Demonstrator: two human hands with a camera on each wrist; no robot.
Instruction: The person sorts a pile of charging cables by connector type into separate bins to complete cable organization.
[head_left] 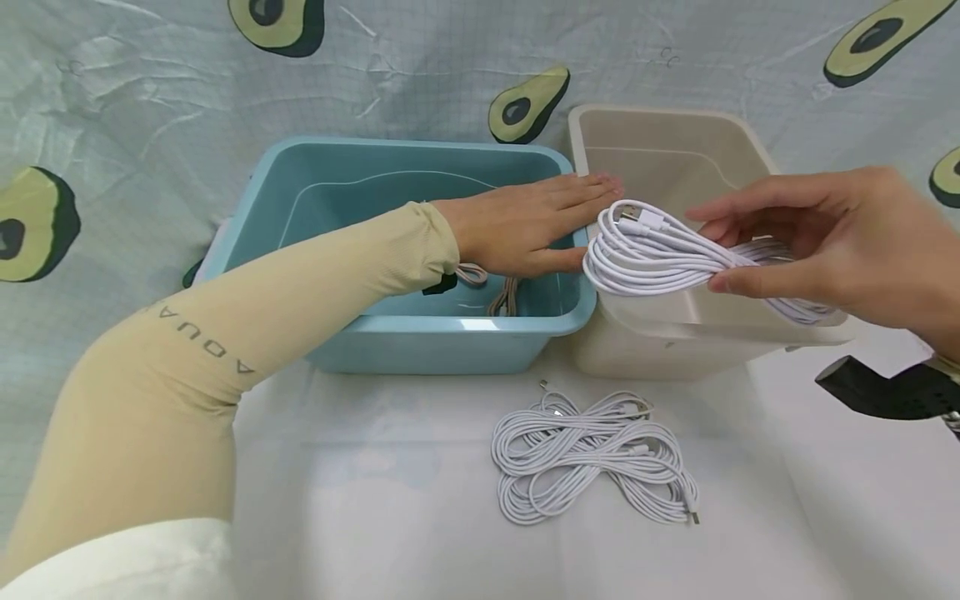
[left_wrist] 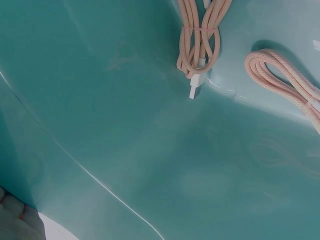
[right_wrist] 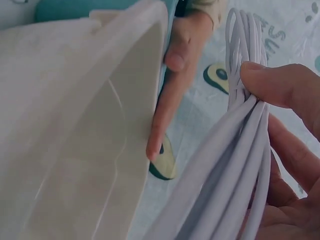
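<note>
Over the beige bin (head_left: 637, 350), my right hand (head_left: 847, 242) pinches a coiled white USB cable (head_left: 652, 258) at its middle, thumb on the near side. The bundle's metal plug shows at its left end. My left hand (head_left: 536, 221) stretches across the blue bin (head_left: 420, 325), fingers straight, fingertips at the rims where the two bins meet. In the left wrist view, tied tan braided cables (left_wrist: 200, 40) lie inside the blue bin beneath that hand. The right wrist view shows the white strands (right_wrist: 245, 135) between thumb and fingers.
On the white table in front of the bins lie more coiled white cables (head_left: 592, 458), overlapping in a pile. Both bins stand side by side against a backdrop cloth (head_left: 420, 75) printed with avocados. A black strap piece (head_left: 885, 390) hangs at my right wrist.
</note>
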